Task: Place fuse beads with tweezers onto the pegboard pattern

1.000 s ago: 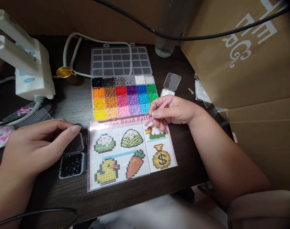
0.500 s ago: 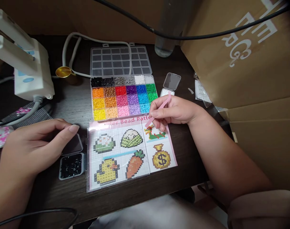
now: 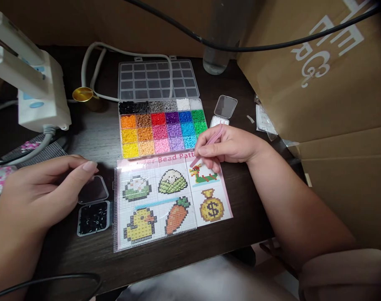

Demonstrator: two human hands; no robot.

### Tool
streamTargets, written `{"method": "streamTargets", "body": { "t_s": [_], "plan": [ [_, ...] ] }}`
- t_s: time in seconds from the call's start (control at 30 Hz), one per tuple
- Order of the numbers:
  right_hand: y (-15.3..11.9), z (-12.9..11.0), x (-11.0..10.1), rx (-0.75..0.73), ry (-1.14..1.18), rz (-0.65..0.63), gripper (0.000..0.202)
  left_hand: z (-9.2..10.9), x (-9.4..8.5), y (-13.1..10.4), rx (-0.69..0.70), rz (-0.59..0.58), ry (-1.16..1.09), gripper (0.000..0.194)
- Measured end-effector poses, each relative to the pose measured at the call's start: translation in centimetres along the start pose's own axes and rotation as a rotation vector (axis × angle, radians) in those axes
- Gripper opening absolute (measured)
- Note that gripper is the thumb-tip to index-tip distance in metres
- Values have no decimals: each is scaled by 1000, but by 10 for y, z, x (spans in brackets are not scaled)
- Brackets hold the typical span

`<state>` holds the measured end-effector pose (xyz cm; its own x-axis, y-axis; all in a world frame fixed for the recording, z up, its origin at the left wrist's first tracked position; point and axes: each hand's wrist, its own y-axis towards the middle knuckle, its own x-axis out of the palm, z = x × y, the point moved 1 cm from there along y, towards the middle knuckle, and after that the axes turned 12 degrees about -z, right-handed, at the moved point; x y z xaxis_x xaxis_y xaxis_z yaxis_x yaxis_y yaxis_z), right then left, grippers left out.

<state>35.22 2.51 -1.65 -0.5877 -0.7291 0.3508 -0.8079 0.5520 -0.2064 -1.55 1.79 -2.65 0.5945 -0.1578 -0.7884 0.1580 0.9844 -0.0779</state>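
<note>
My right hand (image 3: pixel 223 144) is closed round pink tweezers (image 3: pixel 209 143), held slanting with the tips down near the dragon boat picture on the pattern sheet (image 3: pixel 229 211). Over the sheet's left part lies a clear pegboard (image 3: pixel 117 234); bead figures of a duck (image 3: pixel 140 225) and a carrot (image 3: pixel 177 217) show there. My left hand (image 3: pixel 49 188) hovers at the left with its thumb against curled fingers; whatever they may hold is hidden. Just below and right of it stands a small open case of black beads (image 3: pixel 93 218).
Behind the sheet is a compartment box (image 3: pixel 120 125) of coloured beads, its clear lid folded back. A small case of white beads (image 3: pixel 220 121) stands beyond my right hand. A white power strip (image 3: pixel 41 96), a gold cup (image 3: pixel 83 94) and a cardboard wall (image 3: pixel 322 100) surround the table.
My left thumb has drawn back slightly to the left, and fingertips now show past it. The tweezers in my right hand have shifted a little, with their arms seen from a slightly different angle.
</note>
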Motion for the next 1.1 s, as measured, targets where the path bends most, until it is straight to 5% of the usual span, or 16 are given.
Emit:
{"method": "streamTargets", "body": {
  "t_s": [0.3, 1.1],
  "plan": [
    [2, 4, -4, 6, 78, -28, 44, 2, 1, 7, -32, 39, -210, 21],
    [0, 4, -4, -46, 67, -45, 58, -4, 2, 6, -32, 36, -160, 20]
  ]
}}
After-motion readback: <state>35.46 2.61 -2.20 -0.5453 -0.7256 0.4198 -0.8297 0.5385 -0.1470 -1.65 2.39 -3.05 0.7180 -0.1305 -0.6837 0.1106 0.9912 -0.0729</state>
